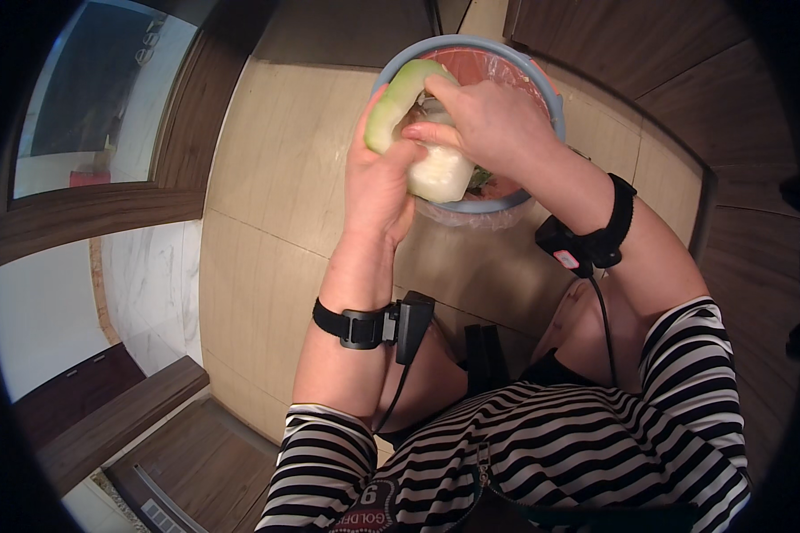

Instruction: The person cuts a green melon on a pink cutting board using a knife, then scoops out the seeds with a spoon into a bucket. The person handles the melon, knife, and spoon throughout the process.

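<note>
My left hand (380, 176) is closed around a piece of pale green melon or gourd (400, 103), curved and hollowed, its white cut flesh facing me. My right hand (493, 123) reaches over from the right, its thumb and forefinger at the piece's hollow middle; whether it pinches something there is hidden. Both hands are above a round bin (467, 40) with a grey-blue rim and a clear plastic liner. Scraps, some of them leafy green, lie inside the bin below the piece.
The bin stands on beige floor tiles (273, 166). Dark wood-grain cabinets (700, 80) rise at the right. To the left are a wood-framed opening (180, 113) and white marbled panels (150, 293). Black straps with cabled devices are on both my forearms.
</note>
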A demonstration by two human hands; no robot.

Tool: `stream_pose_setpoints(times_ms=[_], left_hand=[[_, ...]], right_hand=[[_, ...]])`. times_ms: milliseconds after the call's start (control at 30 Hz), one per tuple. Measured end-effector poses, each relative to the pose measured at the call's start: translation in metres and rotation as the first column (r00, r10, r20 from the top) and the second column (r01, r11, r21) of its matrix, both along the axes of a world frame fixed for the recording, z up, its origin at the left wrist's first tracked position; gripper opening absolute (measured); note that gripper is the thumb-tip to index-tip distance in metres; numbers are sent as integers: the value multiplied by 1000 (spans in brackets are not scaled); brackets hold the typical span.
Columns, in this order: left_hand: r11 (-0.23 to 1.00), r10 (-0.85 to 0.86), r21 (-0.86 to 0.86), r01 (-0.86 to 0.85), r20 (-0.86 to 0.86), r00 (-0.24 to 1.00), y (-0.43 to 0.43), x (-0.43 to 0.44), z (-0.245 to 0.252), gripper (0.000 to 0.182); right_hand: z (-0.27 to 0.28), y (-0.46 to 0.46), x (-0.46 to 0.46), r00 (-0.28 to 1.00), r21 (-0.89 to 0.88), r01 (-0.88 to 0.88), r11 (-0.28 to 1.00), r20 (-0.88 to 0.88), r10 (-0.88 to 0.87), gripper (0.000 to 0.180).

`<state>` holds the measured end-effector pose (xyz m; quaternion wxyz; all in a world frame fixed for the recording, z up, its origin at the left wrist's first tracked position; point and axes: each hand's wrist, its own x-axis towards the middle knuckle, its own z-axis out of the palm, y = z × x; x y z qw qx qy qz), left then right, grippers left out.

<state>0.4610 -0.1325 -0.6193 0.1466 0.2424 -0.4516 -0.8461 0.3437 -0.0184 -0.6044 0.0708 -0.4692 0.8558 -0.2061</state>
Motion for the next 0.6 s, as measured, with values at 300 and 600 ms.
stream_pose_setpoints(times_ms=[300,600], left_hand=[[1000,14,-23,-13,14,1000,0,0,0,71],[998,-11,67,7,58,998,-3,4,-2,66]], right_hand=[[-11,0,10,985,-62,-48,997,-171,37,37],[-9,5,14,968,15,-98,995,-230,99,22]])
